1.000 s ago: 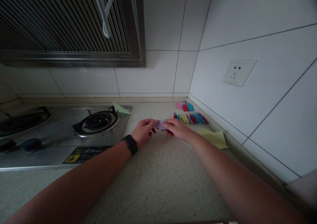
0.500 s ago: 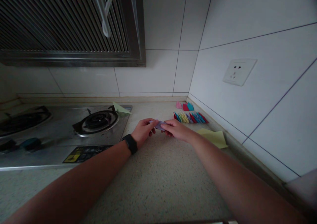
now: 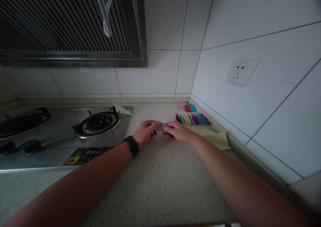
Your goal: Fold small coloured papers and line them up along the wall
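Lilac paper (image 3: 161,127), partly behind the fingers (image 3: 169,129)

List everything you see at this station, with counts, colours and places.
Range hood: 1, dark metallic, upper left
Cable: 1 loop, white, before the hood
Socket: 1, white, right wall
Stove: 1, silver, left
Burners: 2, black, on the stove
Knobs: 2, dark, stove front
Label: 1, black and yellow, stove front
Green paper: 1, pale green, stove's back right corner
Counter: 1, speckled pale, centre
Folded pieces: uncountable row, mixed colours, back right
Small pieces: about 3, pink, red, teal, behind the row
Yellow sheet: 1, yellow, right
Purple paper: 1, purple, between the hands
Watch: 1, black, left wrist
Hands: 2, bare, centre
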### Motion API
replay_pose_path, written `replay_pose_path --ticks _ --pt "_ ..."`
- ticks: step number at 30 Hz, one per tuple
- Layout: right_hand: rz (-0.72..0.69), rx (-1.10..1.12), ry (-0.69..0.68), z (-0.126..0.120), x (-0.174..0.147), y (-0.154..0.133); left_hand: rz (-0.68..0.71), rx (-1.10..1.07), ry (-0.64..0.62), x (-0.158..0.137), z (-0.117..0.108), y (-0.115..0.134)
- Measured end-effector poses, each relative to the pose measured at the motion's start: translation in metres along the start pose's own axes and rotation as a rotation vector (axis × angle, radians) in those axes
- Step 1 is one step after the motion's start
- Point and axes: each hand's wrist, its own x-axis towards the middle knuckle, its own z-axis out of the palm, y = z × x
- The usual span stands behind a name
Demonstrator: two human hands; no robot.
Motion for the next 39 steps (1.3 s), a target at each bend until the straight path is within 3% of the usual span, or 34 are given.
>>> replay_pose_path --ticks 39 --pt "0.018 -0.035 -0.043 0.0026 0.0015 0.0031 0.025 0.051 0.008 0.0027 -0.0013 -0.0066"
